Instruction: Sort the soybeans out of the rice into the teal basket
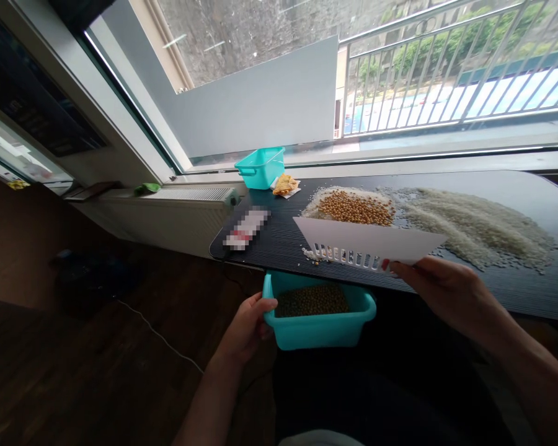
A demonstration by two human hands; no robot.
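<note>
Left hand (248,325) grips the left rim of a teal tub (320,331), thumb over the edge, fingers hidden beneath. The tub hangs below the table (516,285) edge, holding dull green beans (312,300), possibly mung. A second teal tub (260,167) stands by the window. A tilted white slotted basket (367,241) partly hides one yellow bean heap (356,207). Right hand (439,288) pinches the basket's rim. One rice heap (474,223) spreads rightward.

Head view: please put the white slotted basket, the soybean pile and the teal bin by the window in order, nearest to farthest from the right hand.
1. white slotted basket: held in the right hand, touching its fingers.
2. soybean pile: just behind the basket, slightly left.
3. teal bin by the window: far back, on the left.
</note>
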